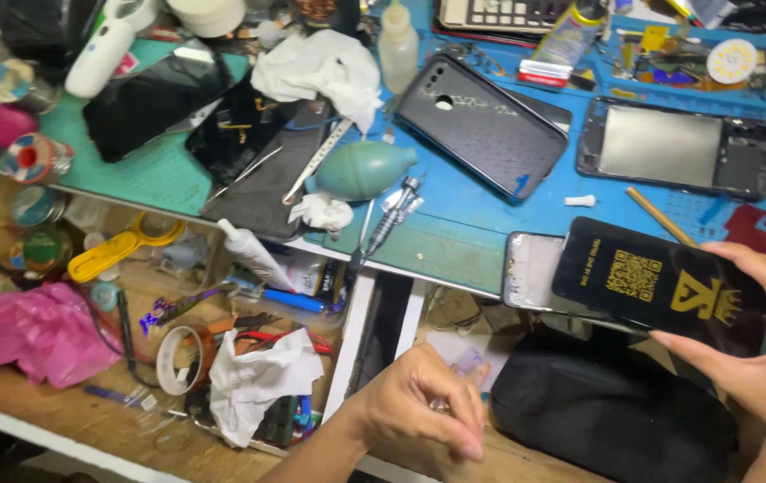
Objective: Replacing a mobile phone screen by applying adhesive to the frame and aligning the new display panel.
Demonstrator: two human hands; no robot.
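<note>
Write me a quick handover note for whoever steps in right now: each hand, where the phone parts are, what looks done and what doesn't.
Right hand: fingers hold a black screen panel with gold print at the bench's front edge, lying over a phone frame.
Left hand: low over the open drawer, fingertips pinched on something small and clear; cannot tell what.
On the blue mat: a dark back cover, an opened phone body, a green air blower and a screwdriver.
Done: phone opened, cover off.
Left: panel not seated in the frame; it sits askew, overhanging it.
</note>
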